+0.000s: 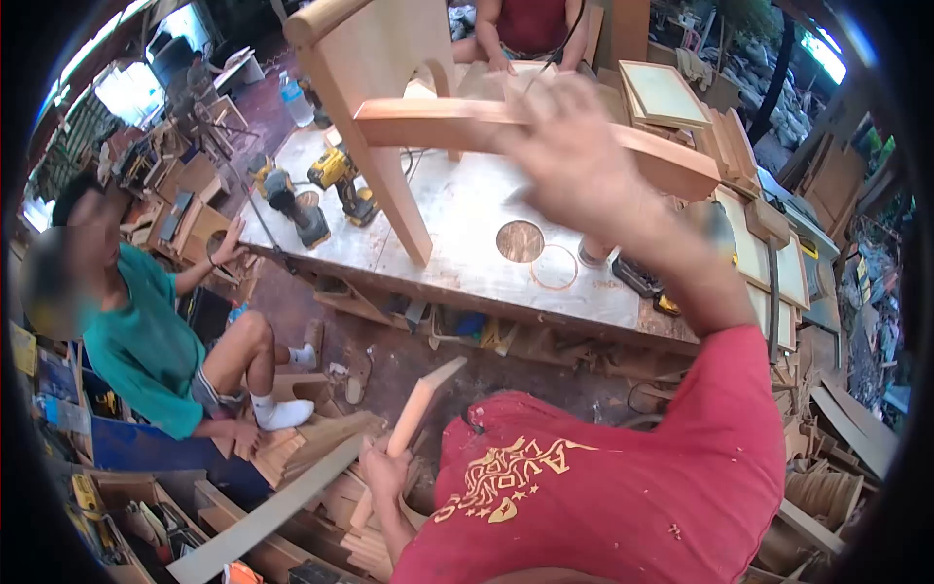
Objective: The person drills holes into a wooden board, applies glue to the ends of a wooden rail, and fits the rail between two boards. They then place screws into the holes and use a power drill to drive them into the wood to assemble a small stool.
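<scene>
Over the worktable (457, 209) stands a wooden furniture frame (341, 88) with a tall post, a flat panel and a long rail (671, 161) running to the right. My right hand (569, 146) is raised across the rail, overlapping it, with fingers apart and smeared by motion. Low on the left, my left hand (386, 467) is wrapped round a narrow wooden piece (416, 414), tilted upward beside my red shirt. Other loose wooden pieces (365, 550) lie below that hand.
Cordless drills (341, 180) and a water bottle (295, 97) stand on the table's left part. A person in a green shirt (146, 331) sits at left; another in a red top (530, 24) is across the table. Stacked panels (666, 92) are at right.
</scene>
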The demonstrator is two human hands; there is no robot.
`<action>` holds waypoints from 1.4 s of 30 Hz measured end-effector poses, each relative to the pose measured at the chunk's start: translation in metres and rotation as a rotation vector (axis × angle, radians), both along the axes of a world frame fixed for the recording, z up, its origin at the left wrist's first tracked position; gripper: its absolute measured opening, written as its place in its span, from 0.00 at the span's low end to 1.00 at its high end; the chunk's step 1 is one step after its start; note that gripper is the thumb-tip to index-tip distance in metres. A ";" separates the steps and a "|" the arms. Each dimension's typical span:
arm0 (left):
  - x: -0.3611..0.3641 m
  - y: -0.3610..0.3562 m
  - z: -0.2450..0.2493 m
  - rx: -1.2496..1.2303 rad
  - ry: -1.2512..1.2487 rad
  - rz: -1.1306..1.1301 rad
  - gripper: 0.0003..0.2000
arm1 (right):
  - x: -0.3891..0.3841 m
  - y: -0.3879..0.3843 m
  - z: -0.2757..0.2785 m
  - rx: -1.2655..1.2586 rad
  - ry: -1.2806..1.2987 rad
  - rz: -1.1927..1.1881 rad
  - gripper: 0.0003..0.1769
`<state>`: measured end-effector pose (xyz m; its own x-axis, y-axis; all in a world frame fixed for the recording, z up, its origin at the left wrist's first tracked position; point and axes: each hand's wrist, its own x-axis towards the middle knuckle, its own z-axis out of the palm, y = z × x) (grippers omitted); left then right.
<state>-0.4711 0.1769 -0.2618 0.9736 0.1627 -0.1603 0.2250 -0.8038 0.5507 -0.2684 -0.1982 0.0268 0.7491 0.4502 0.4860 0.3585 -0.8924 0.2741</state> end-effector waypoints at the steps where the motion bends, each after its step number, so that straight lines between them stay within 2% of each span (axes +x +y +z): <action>1: 0.002 0.006 0.000 -0.012 -0.008 -0.049 0.16 | 0.001 -0.020 0.006 -0.091 0.044 -0.211 0.46; 2: 0.003 0.007 0.014 -0.005 -0.006 -0.069 0.16 | 0.000 -0.019 0.017 0.015 0.278 -0.277 0.47; 3: 0.010 0.003 0.029 -0.011 -0.020 -0.075 0.16 | 0.005 -0.019 0.019 -0.006 0.236 -0.271 0.47; 5: 0.020 0.013 0.041 -0.029 -0.202 -0.198 0.17 | 0.013 -0.013 0.009 -0.036 0.186 -0.238 0.46; 6: 0.031 0.016 0.054 0.024 -0.253 -0.259 0.18 | 0.016 -0.008 0.012 -0.032 0.230 -0.251 0.44; 9: 0.061 0.010 0.122 0.046 -0.201 -0.433 0.19 | 0.032 -0.015 0.003 -0.018 0.077 -0.112 0.46; 10: 0.075 0.012 0.131 0.070 -0.259 -0.510 0.19 | 0.033 -0.011 0.007 -0.093 0.075 -0.152 0.47; 11: 0.083 0.015 0.139 0.091 -0.307 -0.595 0.20 | 0.042 -0.016 0.002 -0.096 -0.026 -0.049 0.39; 12: 0.094 0.013 0.155 0.118 -0.316 -0.661 0.20 | 0.030 0.006 0.017 -0.083 0.097 -0.166 0.38; 14: 0.109 0.005 0.192 0.143 -0.307 -0.789 0.21 | -0.019 0.062 0.048 -0.175 0.226 -0.298 0.43; 16: 0.134 -0.007 0.227 0.177 -0.332 -0.919 0.22 | 0.032 0.028 0.045 -0.174 0.296 -0.238 0.40; 19: 0.158 -0.025 0.270 0.280 -0.390 -1.131 0.23 | 0.030 0.041 0.060 -0.114 0.389 -0.187 0.34; 20: 0.168 -0.030 0.283 0.287 -0.434 -1.178 0.23 | 0.038 0.031 0.060 -0.073 0.397 -0.033 0.29; 21: 0.173 -0.036 0.293 0.289 -0.475 -1.227 0.23 | 0.035 0.034 0.061 -0.056 0.425 -0.039 0.29; 23: 0.179 -0.053 0.320 0.302 -0.411 -1.252 0.27 | 0.031 0.042 0.070 -0.032 0.467 -0.058 0.30; 24: 0.177 -0.062 0.331 0.360 -0.408 -1.255 0.26 | 0.047 0.031 0.062 -0.042 0.383 -0.029 0.26; 25: 0.175 -0.072 0.343 0.421 -0.414 -1.256 0.26 | 0.087 0.006 0.036 0.075 0.327 0.166 0.38; 28: 0.177 -0.097 0.354 0.391 -0.465 -1.349 0.25 | 0.096 0.003 0.034 0.104 0.283 0.148 0.34; 32: 0.189 -0.131 0.355 0.427 -0.409 -1.442 0.23 | 0.063 0.016 0.046 0.292 0.393 0.257 0.35; 33: 0.192 -0.134 0.352 0.420 -0.455 -1.449 0.23 | 0.056 0.018 0.051 0.359 0.453 0.201 0.32; 35: 0.201 -0.138 0.344 0.411 -0.554 -1.482 0.23 | 0.067 0.009 0.049 0.284 0.466 0.117 0.30; 37: 0.198 -0.143 0.340 0.422 -0.515 -1.476 0.22 | 0.072 0.003 0.042 0.267 0.363 0.177 0.29; 39: 0.199 -0.149 0.331 0.474 -0.459 -1.464 0.24 | 0.065 0.008 0.045 0.234 0.339 0.133 0.28; 42: 0.207 -0.157 0.324 0.451 -0.557 -1.481 0.23 | 0.053 0.015 0.055 0.225 0.346 0.117 0.26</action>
<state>-0.2646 0.0200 0.0622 0.2323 -0.9718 0.0403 -0.9720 -0.2335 -0.0283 -0.2156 -0.1831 0.0817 0.8351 0.4536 0.3112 0.4978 -0.8639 -0.0767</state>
